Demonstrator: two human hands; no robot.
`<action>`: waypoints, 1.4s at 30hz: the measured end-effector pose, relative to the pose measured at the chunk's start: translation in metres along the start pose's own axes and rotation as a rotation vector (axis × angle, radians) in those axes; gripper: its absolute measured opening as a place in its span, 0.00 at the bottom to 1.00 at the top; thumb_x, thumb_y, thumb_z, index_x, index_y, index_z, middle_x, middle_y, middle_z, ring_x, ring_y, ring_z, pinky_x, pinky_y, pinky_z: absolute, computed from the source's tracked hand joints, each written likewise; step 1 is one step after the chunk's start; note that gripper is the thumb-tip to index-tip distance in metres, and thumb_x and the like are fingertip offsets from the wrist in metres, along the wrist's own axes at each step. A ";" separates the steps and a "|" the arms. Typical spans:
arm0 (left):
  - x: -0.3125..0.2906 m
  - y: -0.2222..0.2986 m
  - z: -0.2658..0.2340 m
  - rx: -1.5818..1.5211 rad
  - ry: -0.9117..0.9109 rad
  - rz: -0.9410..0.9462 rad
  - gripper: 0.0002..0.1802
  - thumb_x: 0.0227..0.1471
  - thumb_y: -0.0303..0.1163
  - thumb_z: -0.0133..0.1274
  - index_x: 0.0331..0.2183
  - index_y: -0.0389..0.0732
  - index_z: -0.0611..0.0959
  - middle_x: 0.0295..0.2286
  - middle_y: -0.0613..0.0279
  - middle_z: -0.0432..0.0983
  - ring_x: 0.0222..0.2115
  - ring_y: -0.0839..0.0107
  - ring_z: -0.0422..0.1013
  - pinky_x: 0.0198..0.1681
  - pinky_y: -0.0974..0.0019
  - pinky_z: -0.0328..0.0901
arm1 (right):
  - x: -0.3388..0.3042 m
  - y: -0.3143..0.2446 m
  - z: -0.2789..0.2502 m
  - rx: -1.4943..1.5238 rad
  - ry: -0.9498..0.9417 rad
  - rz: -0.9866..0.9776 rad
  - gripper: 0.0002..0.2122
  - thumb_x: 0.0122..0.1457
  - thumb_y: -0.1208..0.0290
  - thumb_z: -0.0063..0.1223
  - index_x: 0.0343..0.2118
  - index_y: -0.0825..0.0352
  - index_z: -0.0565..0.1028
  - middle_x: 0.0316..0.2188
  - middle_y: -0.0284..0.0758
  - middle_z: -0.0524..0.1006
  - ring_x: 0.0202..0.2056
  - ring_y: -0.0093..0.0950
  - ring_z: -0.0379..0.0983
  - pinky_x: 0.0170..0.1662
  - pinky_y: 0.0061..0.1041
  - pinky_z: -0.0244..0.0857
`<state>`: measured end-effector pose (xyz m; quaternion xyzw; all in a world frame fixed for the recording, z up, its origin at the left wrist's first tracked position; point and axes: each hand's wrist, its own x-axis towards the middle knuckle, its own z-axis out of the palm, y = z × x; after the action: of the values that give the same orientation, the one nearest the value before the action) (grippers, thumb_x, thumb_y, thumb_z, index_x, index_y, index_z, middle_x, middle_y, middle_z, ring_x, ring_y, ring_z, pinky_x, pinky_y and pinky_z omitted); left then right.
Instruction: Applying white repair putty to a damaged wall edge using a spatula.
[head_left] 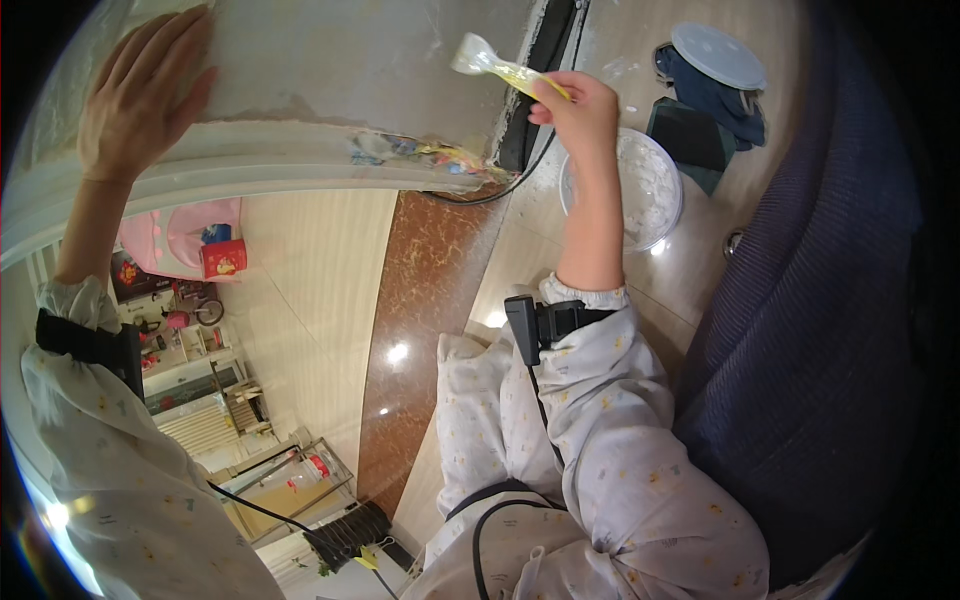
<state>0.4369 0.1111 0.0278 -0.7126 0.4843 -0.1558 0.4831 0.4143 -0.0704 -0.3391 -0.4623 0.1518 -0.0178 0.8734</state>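
So this looks like the filling stage of a patch job: the right hand (578, 108) is pinched shut around the yellow handle of a small scraper with a pale, paste-smeared blade (492, 62), fingers curled tight on the handle and the blade tip sitting right at the grey rough-plastered wall face (380, 55), next to the dark vertical gap by the door frame (545, 60). The left hand (140, 95) is flat on that same wall face, fingers spread fairly wide and holding nothing, just pressing or bracing. Directly under the right wrist there's a round clear bowl of white powdery filler (640, 195) on the floor, so the supply is close by. My guess is the next bit needs a steady drag of the blade along the crack line with even pressure, and probably another dip in the bowl, since not much paste seems left on the blade, though it's hard to tell. The white curved ledge (300, 165) below the plaster has chipped, colourful scuffed bits near its right end, and a thin black cable (520, 180) loops past there. Floor is glossy beige tile (310, 280) with a reddish-brown marble strip (420, 330). Off to the left there's a pink toy stand with a red box (222, 258), and top right a round grey lid on some dark blue cloth (715, 60).
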 end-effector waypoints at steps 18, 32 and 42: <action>-0.006 -0.004 0.007 0.027 -0.015 -0.005 0.23 0.47 0.36 0.56 0.47 0.43 0.77 0.46 0.67 0.73 0.46 0.66 0.70 0.51 0.63 0.64 | -0.067 0.122 0.015 0.352 0.063 0.527 0.08 0.54 0.76 0.57 0.35 0.74 0.75 0.26 0.33 0.75 0.24 0.21 0.71 0.28 0.17 0.66; -0.001 -0.003 0.006 0.026 0.003 0.013 0.22 0.47 0.36 0.56 0.46 0.42 0.77 0.46 0.66 0.73 0.46 0.66 0.70 0.51 0.63 0.64 | 0.007 0.043 0.056 0.312 0.033 0.295 0.08 0.50 0.78 0.57 0.32 0.76 0.76 0.21 0.36 0.75 0.19 0.23 0.71 0.24 0.22 0.69; -0.002 -0.003 0.005 0.017 0.004 0.003 0.22 0.47 0.36 0.57 0.46 0.43 0.77 0.46 0.66 0.74 0.46 0.66 0.70 0.51 0.63 0.64 | 0.020 0.030 0.006 -0.622 -0.003 0.361 0.06 0.46 0.77 0.59 0.27 0.72 0.78 0.21 0.41 0.79 0.19 0.27 0.77 0.24 0.22 0.72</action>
<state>0.4408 0.1155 0.0287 -0.7074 0.4850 -0.1603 0.4884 0.4322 -0.0517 -0.3653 -0.6719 0.2281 0.1845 0.6801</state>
